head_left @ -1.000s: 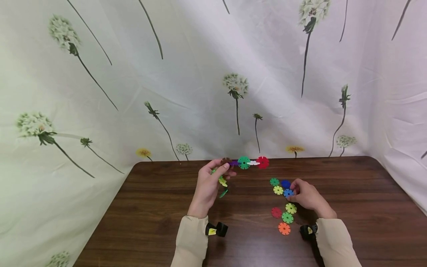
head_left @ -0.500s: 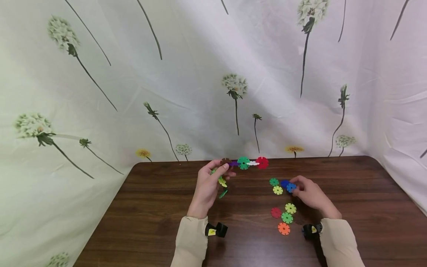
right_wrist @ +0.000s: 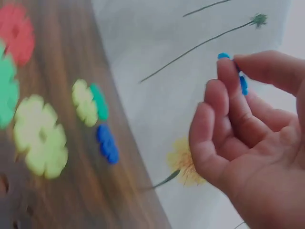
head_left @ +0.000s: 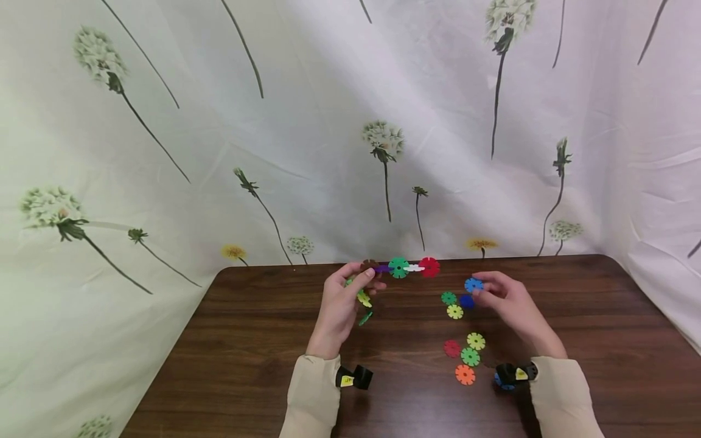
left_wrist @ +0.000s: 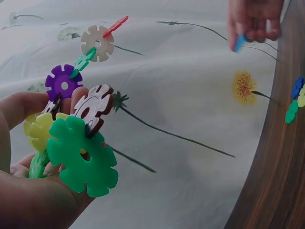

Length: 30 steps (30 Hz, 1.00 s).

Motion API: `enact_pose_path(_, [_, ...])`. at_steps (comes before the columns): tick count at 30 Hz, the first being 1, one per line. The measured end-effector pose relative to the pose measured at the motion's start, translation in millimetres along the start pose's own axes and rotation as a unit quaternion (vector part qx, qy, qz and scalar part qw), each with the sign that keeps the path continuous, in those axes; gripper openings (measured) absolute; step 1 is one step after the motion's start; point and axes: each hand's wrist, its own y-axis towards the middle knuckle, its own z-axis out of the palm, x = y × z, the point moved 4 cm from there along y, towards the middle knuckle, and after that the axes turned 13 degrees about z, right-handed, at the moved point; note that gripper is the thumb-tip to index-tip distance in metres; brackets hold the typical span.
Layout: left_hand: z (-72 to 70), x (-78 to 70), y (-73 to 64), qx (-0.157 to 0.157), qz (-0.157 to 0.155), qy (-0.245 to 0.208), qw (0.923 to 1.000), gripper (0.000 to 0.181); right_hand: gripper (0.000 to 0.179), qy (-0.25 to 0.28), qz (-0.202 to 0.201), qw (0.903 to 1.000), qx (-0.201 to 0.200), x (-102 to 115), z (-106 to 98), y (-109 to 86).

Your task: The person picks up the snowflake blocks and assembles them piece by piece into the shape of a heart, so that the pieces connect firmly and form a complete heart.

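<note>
My left hand [head_left: 341, 304] grips a chain of notched plastic discs [head_left: 398, 267] slotted edge to edge, held above the table. Brown, purple, green, white and red discs run out to the right, the red disc [head_left: 429, 267] at the end. In the left wrist view, a large green disc [left_wrist: 83, 157] and a yellow disc [left_wrist: 40, 131] of this chain sit close to the palm. My right hand [head_left: 515, 307] pinches a single light blue disc [head_left: 473, 285] between thumb and fingertips, apart from the chain. Fingers cover much of it in the right wrist view.
Loose discs lie on the brown table [head_left: 263, 340]: a green disc [head_left: 448, 298], yellow disc [head_left: 455, 311] and dark blue disc [head_left: 467, 302] farther back, several more around an orange disc [head_left: 465, 375] nearer. Another blue disc [head_left: 504, 383] shows partly under the right wrist camera. A flowered cloth [head_left: 328, 152] hangs behind.
My right hand has picked the light blue disc out of the back cluster and carried it up and away from me. The left hand and its chain have hardly moved.
</note>
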Motion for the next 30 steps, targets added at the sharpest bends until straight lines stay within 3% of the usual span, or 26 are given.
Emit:
enact_pose_path(5, [0.0,-0.9,-0.5,0.002,-0.001,0.000,1.0000,0.003,0.044,0.058,-0.008,0.9982,-0.007,15.0,-1.6,-7.9])
enact_pose_path(11, [0.2,-1.6,-1.2,0.003,-0.001,-0.002,1.0000,0.004,0.038,0.117,-0.021,0.9928,0.015,23.3,-2.4,-14.6])
enact_pose_path(18, [1.7,-1.0,-1.2,0.004,0.000,-0.008,1.0000,0.005,0.030,0.217,-0.067,0.9719,0.062,36.1,3.3,-20.8])
enact_pose_path(30, [3.6,-0.3,-1.3,0.008,-0.001,-0.003,1.0000,0.007,0.024,0.230,-0.082,0.9674,0.066,64.3,18.1,-29.3])
